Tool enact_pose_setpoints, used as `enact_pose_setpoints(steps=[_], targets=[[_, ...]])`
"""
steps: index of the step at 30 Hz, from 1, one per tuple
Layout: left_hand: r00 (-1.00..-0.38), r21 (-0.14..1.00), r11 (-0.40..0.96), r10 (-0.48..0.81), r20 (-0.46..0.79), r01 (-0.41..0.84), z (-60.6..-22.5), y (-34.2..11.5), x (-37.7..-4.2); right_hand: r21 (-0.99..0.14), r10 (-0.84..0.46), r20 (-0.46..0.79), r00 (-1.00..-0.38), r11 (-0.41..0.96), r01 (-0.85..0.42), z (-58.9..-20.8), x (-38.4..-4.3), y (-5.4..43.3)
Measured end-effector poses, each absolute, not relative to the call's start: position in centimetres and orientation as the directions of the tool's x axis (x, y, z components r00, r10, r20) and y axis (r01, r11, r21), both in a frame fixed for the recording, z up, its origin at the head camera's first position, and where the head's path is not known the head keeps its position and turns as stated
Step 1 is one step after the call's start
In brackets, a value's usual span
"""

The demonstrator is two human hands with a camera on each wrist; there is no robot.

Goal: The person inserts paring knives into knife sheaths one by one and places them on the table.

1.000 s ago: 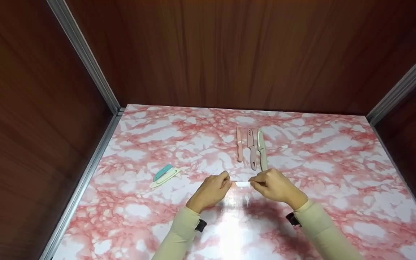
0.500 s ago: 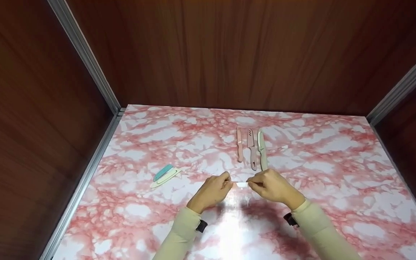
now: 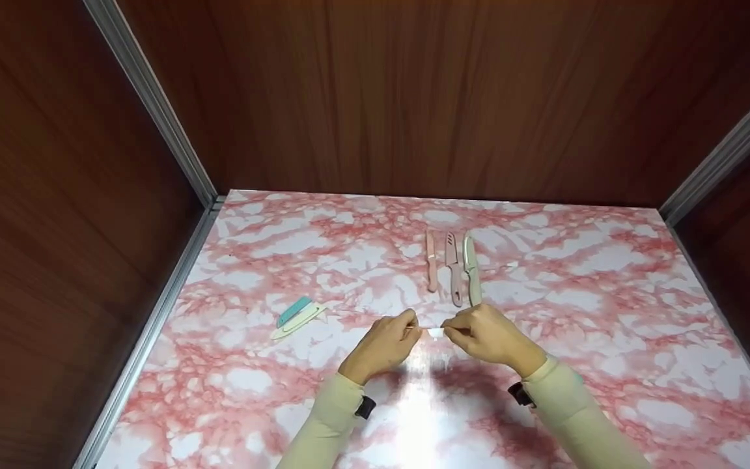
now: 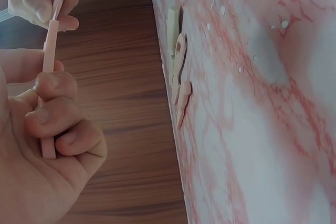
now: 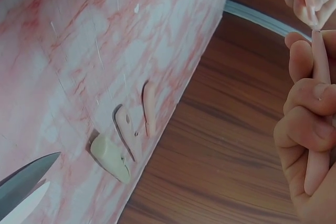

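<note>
My left hand (image 3: 381, 345) grips a slim pink knife sheath (image 4: 49, 51), fingers curled round it. In the right wrist view, my right hand (image 3: 493, 335) wraps round the pink handle (image 5: 320, 61) of a small knife. A short pale stretch of its blade (image 3: 435, 332) shows between the two hands in the head view; the tip side runs into the sheath. Handle and sheath lie nearly in line. Just beyond my right hand are a pink sheathed knife (image 3: 431, 267), a dusty-pink one (image 3: 456, 280) and a light green one (image 3: 474, 280), side by side.
Left of my hands, a teal sheath (image 3: 294, 311) and a cream sheath (image 3: 300, 322) lie on the marbled table (image 3: 232, 404). A dark blade (image 5: 29, 179) and a white blade (image 5: 26, 205) show in the right wrist view. Wood-grain panels (image 3: 381, 98) surround the table.
My right hand has moved slightly left towards my left hand. The gap between them has narrowed and less of the blade shows. The other knives and sheaths have stayed put.
</note>
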State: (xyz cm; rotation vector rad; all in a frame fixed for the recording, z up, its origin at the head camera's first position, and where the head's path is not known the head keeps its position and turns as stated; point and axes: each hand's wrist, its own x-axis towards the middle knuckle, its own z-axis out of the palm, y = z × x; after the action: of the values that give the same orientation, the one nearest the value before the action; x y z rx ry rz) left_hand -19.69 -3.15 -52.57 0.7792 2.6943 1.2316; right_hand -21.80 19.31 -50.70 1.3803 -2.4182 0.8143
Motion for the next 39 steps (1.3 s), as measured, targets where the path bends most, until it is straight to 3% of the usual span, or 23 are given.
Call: enact_pose_setpoints(steps=[39], targets=[[-0.862,0.719,0.541,0.481,0.161,0.436,-52.1,-2.6,-19.4,-0.331,-0.728,0.443,-0.523,0.410,-0.850,-50.3,-21.5,18.0]])
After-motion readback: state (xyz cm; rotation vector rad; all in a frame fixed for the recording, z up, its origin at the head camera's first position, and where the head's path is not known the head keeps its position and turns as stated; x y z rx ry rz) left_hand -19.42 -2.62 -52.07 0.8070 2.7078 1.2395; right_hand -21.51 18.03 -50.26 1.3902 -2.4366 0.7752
